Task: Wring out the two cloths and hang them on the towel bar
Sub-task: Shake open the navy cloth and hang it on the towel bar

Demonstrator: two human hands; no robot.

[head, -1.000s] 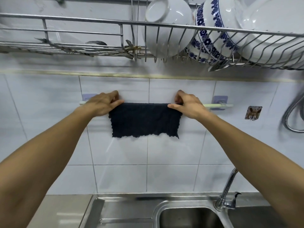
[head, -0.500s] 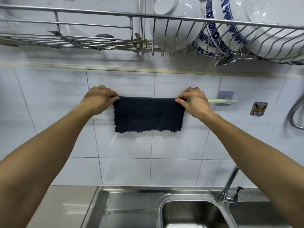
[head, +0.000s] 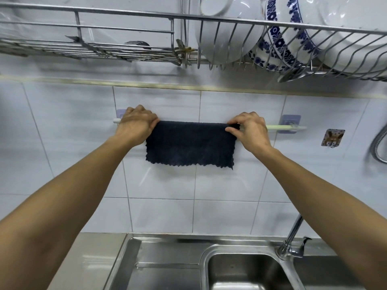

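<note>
A dark navy cloth [head: 189, 144] hangs folded over the pale towel bar [head: 280, 127] on the tiled wall, spread flat between my hands. My left hand [head: 137, 122] grips its upper left corner at the bar. My right hand [head: 249, 128] pinches its upper right corner between thumb and fingers. Most of the bar is hidden under the cloth and my hands; only its two ends show. No second cloth is in view.
A steel dish rack [head: 146, 15] with white and blue-patterned bowls [head: 280, 34] hangs just above. The steel sink [head: 247, 271] and its faucet [head: 293, 237] lie below. A wall hook [head: 333, 138] and a shower hose [head: 377, 143] are at right.
Both hands stay on the cloth's top corners, which now lies a little flatter and wider along the bar. The view has tilted slightly downward.
</note>
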